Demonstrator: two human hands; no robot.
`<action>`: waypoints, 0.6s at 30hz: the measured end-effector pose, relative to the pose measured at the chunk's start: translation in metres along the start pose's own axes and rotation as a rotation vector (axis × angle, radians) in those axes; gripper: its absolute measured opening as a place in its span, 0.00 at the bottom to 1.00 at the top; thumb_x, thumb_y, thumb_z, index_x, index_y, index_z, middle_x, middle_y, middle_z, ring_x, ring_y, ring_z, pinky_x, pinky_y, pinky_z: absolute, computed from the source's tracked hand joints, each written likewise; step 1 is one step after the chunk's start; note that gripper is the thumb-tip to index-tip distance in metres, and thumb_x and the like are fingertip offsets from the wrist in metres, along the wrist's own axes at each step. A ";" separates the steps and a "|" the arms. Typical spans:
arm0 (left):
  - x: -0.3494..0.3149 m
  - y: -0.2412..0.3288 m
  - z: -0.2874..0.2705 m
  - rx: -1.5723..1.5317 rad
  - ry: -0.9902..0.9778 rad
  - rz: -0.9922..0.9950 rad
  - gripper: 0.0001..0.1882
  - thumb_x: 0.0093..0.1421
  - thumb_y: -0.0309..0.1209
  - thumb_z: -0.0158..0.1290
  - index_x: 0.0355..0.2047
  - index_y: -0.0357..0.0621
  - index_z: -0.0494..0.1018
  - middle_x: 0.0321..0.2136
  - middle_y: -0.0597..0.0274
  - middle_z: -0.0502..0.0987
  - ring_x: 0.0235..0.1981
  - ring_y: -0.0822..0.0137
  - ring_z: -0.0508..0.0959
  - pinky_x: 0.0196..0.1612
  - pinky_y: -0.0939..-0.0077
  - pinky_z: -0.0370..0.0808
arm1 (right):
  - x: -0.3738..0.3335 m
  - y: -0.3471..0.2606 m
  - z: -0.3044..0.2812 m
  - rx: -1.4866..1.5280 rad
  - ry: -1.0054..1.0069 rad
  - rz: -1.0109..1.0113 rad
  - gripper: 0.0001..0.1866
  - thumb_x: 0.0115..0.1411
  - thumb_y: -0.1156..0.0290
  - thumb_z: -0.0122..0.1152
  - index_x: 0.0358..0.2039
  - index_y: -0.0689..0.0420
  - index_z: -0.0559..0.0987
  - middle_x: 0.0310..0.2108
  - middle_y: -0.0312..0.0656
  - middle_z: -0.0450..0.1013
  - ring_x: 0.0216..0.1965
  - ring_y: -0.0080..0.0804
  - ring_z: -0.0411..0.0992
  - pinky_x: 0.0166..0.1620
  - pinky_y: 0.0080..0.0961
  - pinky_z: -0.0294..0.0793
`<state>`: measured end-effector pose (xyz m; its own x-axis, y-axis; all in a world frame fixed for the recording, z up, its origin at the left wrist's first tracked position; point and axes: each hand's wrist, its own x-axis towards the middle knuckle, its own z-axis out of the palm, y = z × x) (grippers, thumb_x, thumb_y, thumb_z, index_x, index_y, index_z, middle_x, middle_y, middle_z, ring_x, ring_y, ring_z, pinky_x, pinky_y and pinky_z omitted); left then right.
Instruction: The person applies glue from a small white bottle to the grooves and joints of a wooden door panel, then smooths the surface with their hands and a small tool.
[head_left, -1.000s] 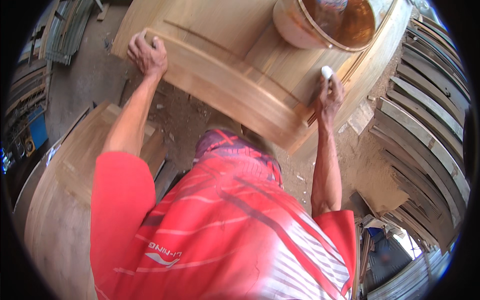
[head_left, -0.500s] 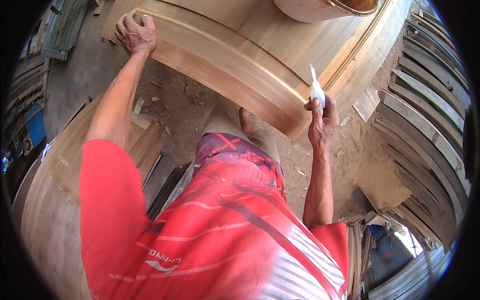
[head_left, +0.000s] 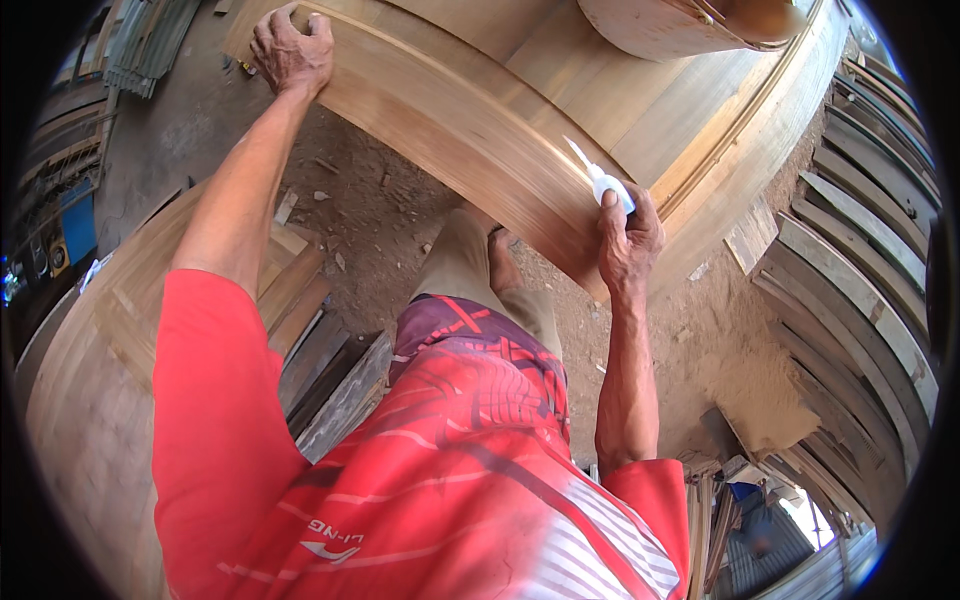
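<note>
A large wooden door panel (head_left: 440, 100) with raised moulding lies in front of me. At its far left end, my left hand (head_left: 292, 55) is closed, its bent fingers gripping the edge strip and their tips partly hidden. Near the panel's right corner, my right hand (head_left: 632, 235) is wrapped round a small white glue bottle (head_left: 612, 192). The bottle's long thin nozzle tilts up and to the left over the panel's edge. Whether the tip touches the wood I cannot tell.
A round pale bucket (head_left: 650, 28) stands on the panel at the far side. Stacked boards (head_left: 860, 240) line the right. Another wooden panel (head_left: 90, 400) lies at the lower left, beside loose planks (head_left: 330, 365). Sawdust (head_left: 755, 390) and wood scraps cover the dirt floor.
The glue bottle has tipped from nearly upright to leaning left, and my right hand has turned with it. My left hand stays on the panel's edge. The whole view has shifted slightly.
</note>
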<state>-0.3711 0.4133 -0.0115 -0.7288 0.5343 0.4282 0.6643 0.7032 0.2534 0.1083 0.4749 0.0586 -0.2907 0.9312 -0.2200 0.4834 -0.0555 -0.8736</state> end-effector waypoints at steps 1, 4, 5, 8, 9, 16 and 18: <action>0.000 0.000 0.000 0.004 0.002 -0.003 0.27 0.60 0.49 0.55 0.56 0.52 0.75 0.58 0.52 0.72 0.61 0.49 0.69 0.65 0.51 0.63 | 0.003 -0.004 0.003 -0.050 -0.017 -0.025 0.17 0.68 0.56 0.65 0.43 0.59 0.81 0.29 0.38 0.76 0.31 0.25 0.72 0.36 0.26 0.73; 0.000 0.004 -0.001 -0.002 -0.012 -0.017 0.26 0.60 0.49 0.56 0.55 0.52 0.75 0.57 0.52 0.72 0.61 0.49 0.69 0.65 0.52 0.63 | 0.012 -0.011 0.008 -0.097 -0.026 -0.096 0.15 0.67 0.59 0.64 0.42 0.59 0.81 0.28 0.41 0.77 0.29 0.27 0.73 0.35 0.28 0.73; -0.001 0.004 -0.002 -0.005 -0.013 -0.025 0.26 0.60 0.48 0.56 0.55 0.52 0.75 0.57 0.52 0.72 0.61 0.49 0.69 0.65 0.52 0.63 | 0.014 -0.012 0.010 -0.117 -0.025 -0.107 0.14 0.67 0.60 0.64 0.42 0.59 0.81 0.28 0.41 0.77 0.28 0.27 0.73 0.34 0.28 0.73; 0.000 0.004 -0.003 -0.018 -0.011 -0.019 0.26 0.60 0.48 0.55 0.55 0.52 0.76 0.57 0.51 0.72 0.61 0.50 0.69 0.66 0.53 0.62 | 0.020 -0.011 0.011 -0.136 -0.027 -0.084 0.14 0.66 0.60 0.65 0.41 0.59 0.82 0.27 0.41 0.77 0.28 0.27 0.73 0.33 0.28 0.72; 0.000 0.003 -0.003 -0.029 -0.005 -0.003 0.25 0.60 0.48 0.55 0.55 0.52 0.76 0.57 0.51 0.72 0.61 0.50 0.68 0.66 0.53 0.61 | 0.021 -0.010 0.012 -0.136 -0.030 -0.084 0.14 0.66 0.60 0.65 0.41 0.59 0.82 0.27 0.41 0.77 0.28 0.27 0.73 0.33 0.28 0.72; 0.000 0.001 0.001 -0.038 -0.007 0.008 0.26 0.61 0.48 0.55 0.56 0.52 0.75 0.57 0.51 0.72 0.62 0.50 0.68 0.67 0.53 0.60 | 0.027 -0.009 0.011 -0.146 -0.033 -0.066 0.14 0.66 0.60 0.65 0.41 0.59 0.82 0.26 0.41 0.76 0.28 0.26 0.73 0.33 0.27 0.72; -0.001 0.003 0.001 -0.020 -0.009 -0.012 0.26 0.61 0.48 0.55 0.56 0.52 0.75 0.57 0.51 0.71 0.62 0.50 0.67 0.67 0.52 0.60 | 0.027 -0.009 0.011 -0.166 -0.041 -0.059 0.14 0.66 0.61 0.65 0.41 0.59 0.82 0.26 0.41 0.76 0.28 0.26 0.73 0.33 0.27 0.72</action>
<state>-0.3682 0.4153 -0.0117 -0.7383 0.5300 0.4171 0.6585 0.7001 0.2760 0.0871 0.4963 0.0556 -0.3542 0.9154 -0.1913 0.5937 0.0620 -0.8023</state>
